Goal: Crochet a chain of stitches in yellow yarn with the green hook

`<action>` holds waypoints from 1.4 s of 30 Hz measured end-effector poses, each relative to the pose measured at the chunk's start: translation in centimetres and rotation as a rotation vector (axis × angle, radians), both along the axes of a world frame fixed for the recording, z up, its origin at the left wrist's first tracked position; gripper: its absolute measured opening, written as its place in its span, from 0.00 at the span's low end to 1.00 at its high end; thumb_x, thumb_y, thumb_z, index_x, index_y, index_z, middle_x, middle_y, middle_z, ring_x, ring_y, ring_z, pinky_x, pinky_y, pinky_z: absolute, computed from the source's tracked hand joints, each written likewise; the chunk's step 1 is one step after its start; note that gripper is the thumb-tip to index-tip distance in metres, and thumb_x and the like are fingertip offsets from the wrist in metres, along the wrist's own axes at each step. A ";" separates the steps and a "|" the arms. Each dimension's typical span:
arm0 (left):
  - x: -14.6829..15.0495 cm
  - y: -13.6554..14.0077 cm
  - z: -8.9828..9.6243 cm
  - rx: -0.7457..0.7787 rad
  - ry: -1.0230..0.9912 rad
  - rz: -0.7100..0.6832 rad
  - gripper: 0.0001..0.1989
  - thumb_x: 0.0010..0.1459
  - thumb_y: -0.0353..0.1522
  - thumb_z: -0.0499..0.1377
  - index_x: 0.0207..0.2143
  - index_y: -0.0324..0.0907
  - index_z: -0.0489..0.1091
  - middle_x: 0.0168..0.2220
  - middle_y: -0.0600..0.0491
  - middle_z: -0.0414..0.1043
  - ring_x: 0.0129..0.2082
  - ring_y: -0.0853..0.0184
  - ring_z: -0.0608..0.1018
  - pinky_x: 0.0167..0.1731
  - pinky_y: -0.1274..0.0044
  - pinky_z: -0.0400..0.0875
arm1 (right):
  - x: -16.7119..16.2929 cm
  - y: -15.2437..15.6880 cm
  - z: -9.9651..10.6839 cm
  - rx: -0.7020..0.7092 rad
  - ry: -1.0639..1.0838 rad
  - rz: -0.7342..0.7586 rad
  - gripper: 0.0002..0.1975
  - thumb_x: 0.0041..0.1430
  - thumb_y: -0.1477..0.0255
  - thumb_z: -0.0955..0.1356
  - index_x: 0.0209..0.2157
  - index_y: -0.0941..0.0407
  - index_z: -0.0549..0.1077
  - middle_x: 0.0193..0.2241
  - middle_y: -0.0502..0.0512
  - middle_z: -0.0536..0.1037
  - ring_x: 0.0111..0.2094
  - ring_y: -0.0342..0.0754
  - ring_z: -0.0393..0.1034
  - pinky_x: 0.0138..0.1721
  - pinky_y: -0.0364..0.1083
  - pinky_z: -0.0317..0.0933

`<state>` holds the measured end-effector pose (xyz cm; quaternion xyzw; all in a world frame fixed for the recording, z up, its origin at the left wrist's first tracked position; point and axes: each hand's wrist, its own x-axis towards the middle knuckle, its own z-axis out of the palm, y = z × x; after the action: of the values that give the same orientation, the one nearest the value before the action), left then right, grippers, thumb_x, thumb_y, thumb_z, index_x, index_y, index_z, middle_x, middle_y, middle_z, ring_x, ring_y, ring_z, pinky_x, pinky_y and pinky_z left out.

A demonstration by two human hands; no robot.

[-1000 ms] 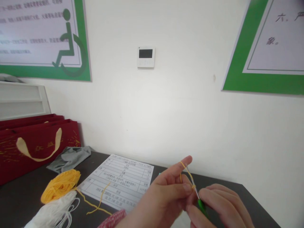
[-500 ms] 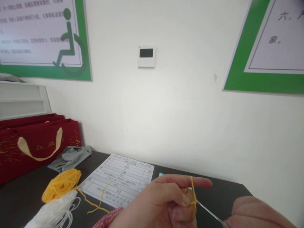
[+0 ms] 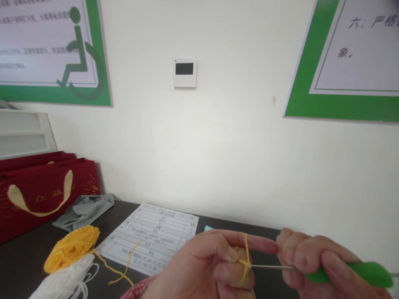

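My left hand (image 3: 215, 263) pinches a strand of yellow yarn (image 3: 247, 249) between thumb and fingers, and its index finger points right with the strand looped over it. In my right hand (image 3: 311, 257) is a crochet hook (image 3: 368, 272) with a green handle and a thin metal shaft. The hook's tip meets the yarn loop beside the left fingers. A yellow yarn skein (image 3: 72, 249) lies at the lower left, a loose end trailing from it over the paper. Touching it in front is a white yarn skein (image 3: 67, 278).
A printed sheet (image 3: 149, 236) lies on the dark table (image 3: 207, 222). Behind the skeins are a grey cloth (image 3: 85, 209) and red gift bags (image 3: 46, 193). The edge of a light-blue object (image 3: 208, 228) shows behind my left hand. A white wall closes off the back.
My right hand has come further into view and moved left and up, so the green handle now shows and the shaft lies nearly level. The whole view has shifted slightly to the right.
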<state>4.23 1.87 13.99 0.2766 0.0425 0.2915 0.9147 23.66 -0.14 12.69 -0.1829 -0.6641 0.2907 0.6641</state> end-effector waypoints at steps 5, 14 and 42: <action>0.8 0.3 -0.1 0.110 0.015 0.239 0.21 0.50 0.21 0.58 0.48 0.34 0.78 0.16 0.62 0.55 0.17 0.76 0.52 0.22 0.81 0.47 | -0.7 0.5 -0.3 -0.153 0.015 0.080 0.12 0.68 0.64 0.65 0.36 0.50 0.81 0.27 0.52 0.78 0.27 0.46 0.74 0.25 0.43 0.72; 1.2 0.1 -0.1 0.109 0.081 0.405 0.38 0.50 0.23 0.60 0.65 0.40 0.61 0.16 0.62 0.60 0.19 0.74 0.56 0.26 0.77 0.49 | -2.8 0.9 -1.6 -0.142 0.129 0.010 0.11 0.67 0.64 0.67 0.37 0.50 0.82 0.28 0.53 0.80 0.28 0.44 0.72 0.29 0.41 0.71; 1.0 0.2 -1.1 0.188 0.058 0.080 0.36 0.50 0.18 0.59 0.59 0.54 0.70 0.20 0.59 0.64 0.19 0.77 0.64 0.22 0.79 0.51 | -0.9 0.5 0.4 -0.737 0.228 0.284 0.19 0.60 0.59 0.71 0.21 0.55 0.77 0.17 0.49 0.71 0.19 0.40 0.61 0.21 0.39 0.56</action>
<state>5.20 2.10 12.91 0.3676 0.0524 0.3223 0.8708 22.78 0.38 13.10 -0.2818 -0.4561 0.6163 0.5768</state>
